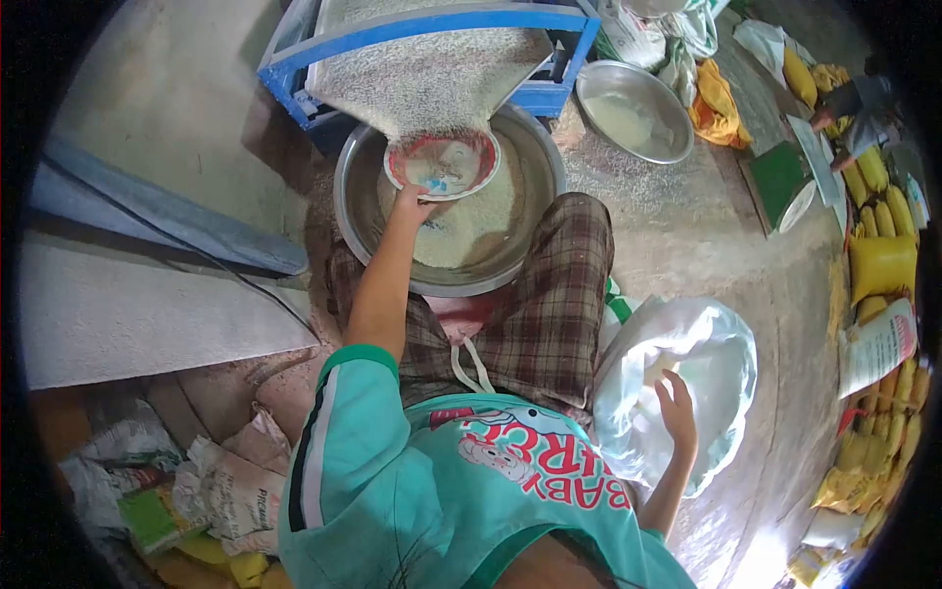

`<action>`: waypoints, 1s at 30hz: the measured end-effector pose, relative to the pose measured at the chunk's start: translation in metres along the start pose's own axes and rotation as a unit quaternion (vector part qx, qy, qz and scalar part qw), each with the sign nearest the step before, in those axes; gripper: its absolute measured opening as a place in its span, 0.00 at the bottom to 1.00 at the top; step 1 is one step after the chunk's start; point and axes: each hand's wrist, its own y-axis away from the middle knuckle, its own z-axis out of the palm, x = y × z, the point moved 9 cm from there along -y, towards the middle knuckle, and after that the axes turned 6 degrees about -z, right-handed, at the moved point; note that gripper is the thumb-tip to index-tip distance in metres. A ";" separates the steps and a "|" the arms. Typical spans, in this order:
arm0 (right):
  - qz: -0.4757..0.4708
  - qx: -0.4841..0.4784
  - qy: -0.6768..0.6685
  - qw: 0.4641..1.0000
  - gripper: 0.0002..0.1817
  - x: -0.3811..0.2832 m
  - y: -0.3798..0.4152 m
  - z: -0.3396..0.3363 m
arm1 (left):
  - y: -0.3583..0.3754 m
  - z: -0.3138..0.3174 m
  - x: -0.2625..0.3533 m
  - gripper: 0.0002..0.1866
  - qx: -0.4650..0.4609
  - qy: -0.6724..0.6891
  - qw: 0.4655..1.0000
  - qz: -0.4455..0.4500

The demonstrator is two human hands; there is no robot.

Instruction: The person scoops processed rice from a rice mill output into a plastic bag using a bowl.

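Observation:
My left hand [414, 204] grips the near rim of a red-rimmed bowl [481, 183], fingers wrapped at its edge. Pale grains like rice lie in the bowl, which sits under the lip of a slanted chute [432, 83] covered with grain. Below it, a large metal basin [549, 162] between my knees holds more grain. On the other side, my right hand [675, 404] is at the mouth of an open white plastic sack [721, 339], fingers apart. Something pale shows inside the sack near my fingertips; I cannot make it out.
A blue frame [432, 22] carries the chute. A second metal basin [677, 123] with grain stands to its right. Another person's hand [842, 159] holds a flat board [812, 162] at far right, near stacked yellow sacks [883, 265]. Crumpled sacks [231, 481] lie lower left.

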 end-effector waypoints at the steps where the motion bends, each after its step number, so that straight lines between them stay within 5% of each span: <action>1: -0.010 0.026 -0.012 1.000 0.20 -0.025 0.008 -0.014 | -0.001 -0.003 -0.001 0.18 0.002 0.010 1.000 0.002; 7: -0.139 0.197 -0.125 0.962 0.17 -0.143 0.034 -0.062 | 0.030 0.004 -0.008 0.19 -0.042 0.003 0.999 0.001; 8: -0.171 0.216 -0.190 0.942 0.15 -0.174 0.032 -0.057 | 0.035 -0.007 -0.012 0.19 0.008 -0.039 0.999 0.011; 12: -0.240 0.002 -0.476 0.846 0.14 -0.252 -0.046 0.032 | 0.071 -0.034 -0.039 0.22 0.088 -0.194 0.977 0.022; 14: -0.275 -0.031 -0.343 0.898 0.17 -0.286 -0.098 0.077 | 0.102 -0.026 -0.047 0.17 0.044 -0.295 0.950 0.089; 15: -0.333 0.028 -0.244 0.910 0.18 -0.293 -0.126 0.109 | 0.112 -0.019 -0.048 0.14 0.007 -0.353 0.924 0.144; 18: -0.434 0.115 0.064 0.891 0.22 -0.283 -0.174 0.203 | 0.138 0.007 -0.051 0.13 0.031 -0.618 0.699 0.357; 20: -0.274 -0.079 0.151 0.946 0.21 -0.232 -0.204 0.276 | 0.149 0.012 -0.060 0.13 0.034 -0.701 0.603 0.379; 21: -0.380 -0.025 0.192 0.905 0.18 -0.211 -0.215 0.323 | 0.147 0.009 -0.064 0.13 0.032 -0.731 0.572 0.370; 24: -0.325 -0.006 0.094 0.941 0.14 -0.231 -0.184 0.279 | 0.164 0.018 -0.066 0.12 0.039 -0.770 0.534 0.347; 28: -0.387 0.012 0.071 0.919 0.15 -0.245 -0.181 0.272 | 0.168 0.019 -0.059 0.10 0.072 -0.756 0.531 0.376; 30: -0.317 -0.072 0.054 0.944 0.16 -0.230 -0.193 0.294 | 0.160 0.012 -0.059 0.09 0.109 -0.775 0.550 0.293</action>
